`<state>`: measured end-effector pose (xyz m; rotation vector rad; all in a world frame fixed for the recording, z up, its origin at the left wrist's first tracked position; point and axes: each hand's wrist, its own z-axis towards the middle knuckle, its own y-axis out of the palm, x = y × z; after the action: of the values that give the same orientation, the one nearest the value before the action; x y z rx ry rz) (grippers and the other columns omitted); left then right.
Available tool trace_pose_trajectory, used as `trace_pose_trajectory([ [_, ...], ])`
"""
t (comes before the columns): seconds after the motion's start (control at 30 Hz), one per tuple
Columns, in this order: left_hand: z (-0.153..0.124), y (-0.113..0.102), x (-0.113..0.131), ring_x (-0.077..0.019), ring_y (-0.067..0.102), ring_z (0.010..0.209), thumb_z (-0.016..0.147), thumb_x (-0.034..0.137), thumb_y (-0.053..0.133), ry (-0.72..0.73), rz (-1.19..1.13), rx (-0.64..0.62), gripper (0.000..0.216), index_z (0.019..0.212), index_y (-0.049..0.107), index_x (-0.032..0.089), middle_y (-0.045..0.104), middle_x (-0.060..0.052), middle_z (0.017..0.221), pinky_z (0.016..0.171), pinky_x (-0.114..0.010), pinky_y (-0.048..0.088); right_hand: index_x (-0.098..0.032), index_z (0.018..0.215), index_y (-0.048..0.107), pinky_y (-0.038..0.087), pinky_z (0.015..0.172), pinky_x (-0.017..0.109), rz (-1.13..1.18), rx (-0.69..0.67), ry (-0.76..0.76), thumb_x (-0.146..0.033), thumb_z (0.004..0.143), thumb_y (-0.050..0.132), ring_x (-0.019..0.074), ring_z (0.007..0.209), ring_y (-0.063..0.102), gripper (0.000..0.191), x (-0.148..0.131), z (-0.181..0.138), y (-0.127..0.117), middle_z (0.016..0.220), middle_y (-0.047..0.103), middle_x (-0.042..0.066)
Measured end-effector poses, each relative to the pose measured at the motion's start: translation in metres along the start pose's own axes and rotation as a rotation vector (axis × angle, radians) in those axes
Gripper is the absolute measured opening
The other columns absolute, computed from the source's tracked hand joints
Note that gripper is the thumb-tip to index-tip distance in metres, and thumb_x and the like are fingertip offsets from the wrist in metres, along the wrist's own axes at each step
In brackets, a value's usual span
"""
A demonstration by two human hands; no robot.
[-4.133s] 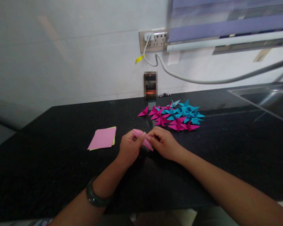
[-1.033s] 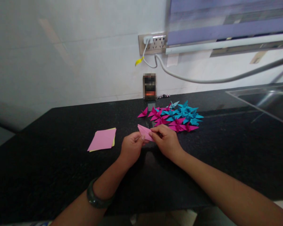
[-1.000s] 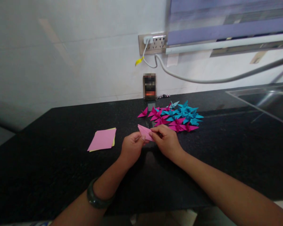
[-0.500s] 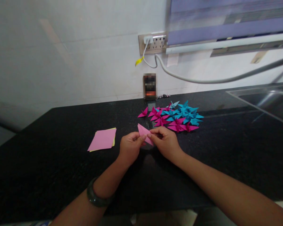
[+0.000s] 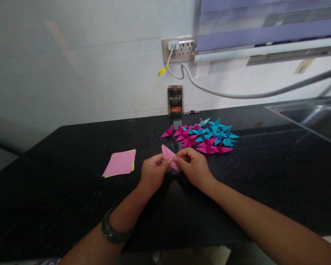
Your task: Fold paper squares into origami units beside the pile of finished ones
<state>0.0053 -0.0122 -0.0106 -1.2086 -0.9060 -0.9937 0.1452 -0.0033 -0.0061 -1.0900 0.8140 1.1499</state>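
A folded pink paper piece (image 5: 167, 155) is pinched between both hands just above the black counter (image 5: 57, 191). My left hand (image 5: 152, 174), with a dark bangle on its wrist, grips the piece's lower left side. Fingers of my right hand (image 5: 193, 168) are closed on its right edge. A pointed tip of the paper sticks up and to the left. Behind the hands lies a pile of finished pink and blue folded paper shapes (image 5: 206, 136). A small stack of flat pink and yellow paper sheets (image 5: 120, 163) lies to the left.
A small dark object (image 5: 175, 100) leans against the white wall at the counter's back. Above it is a wall socket (image 5: 179, 50) with a plugged white cable (image 5: 237, 94) running right. A metal sink (image 5: 309, 114) sits at the far right.
Over four seconds the paper piece went from lying low across the fingers to pointing up-left. In the last second the hands shifted only slightly, keeping their pinch.
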Motion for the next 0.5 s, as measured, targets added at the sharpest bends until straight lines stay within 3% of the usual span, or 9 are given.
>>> trace_pose_trajectory([
  [0.1,0.001,-0.001,0.0,-0.012,0.051,0.05,0.07,0.037,0.058,-0.001,0.069,0.023,0.026,0.062,0.062,0.012,0.057,0.0,0.052,0.048,-0.022,0.038,-0.016,0.065,0.054,0.036,0.047,0.021,0.087,-0.037,0.065,-0.024,0.067,0.059,0.0087,0.049,0.045,0.01,-0.002,0.002,0.001,0.054,0.05,-0.003],
  [0.27,0.001,-0.002,0.005,-0.01,0.047,0.047,0.07,0.034,0.058,0.02,0.094,0.053,0.024,0.058,0.06,0.013,0.054,0.002,0.049,0.046,-0.02,0.034,-0.014,0.066,0.053,0.032,0.041,0.019,0.198,-0.104,0.179,-0.023,0.064,0.059,0.0067,0.042,0.041,0.01,-0.002,0.004,0.002,0.049,0.047,-0.005],
  [0.5,-0.002,-0.001,0.011,-0.0081,0.044,0.045,0.071,0.029,0.056,0.096,0.171,0.08,0.023,0.054,0.059,0.013,0.05,0.004,0.046,0.044,-0.018,0.031,-0.015,0.063,0.057,0.037,0.048,0.021,-0.121,0.03,-0.025,-0.02,0.067,0.056,0.0098,0.051,0.048,0.007,-0.001,-0.001,0.002,0.057,0.055,0.0],
])
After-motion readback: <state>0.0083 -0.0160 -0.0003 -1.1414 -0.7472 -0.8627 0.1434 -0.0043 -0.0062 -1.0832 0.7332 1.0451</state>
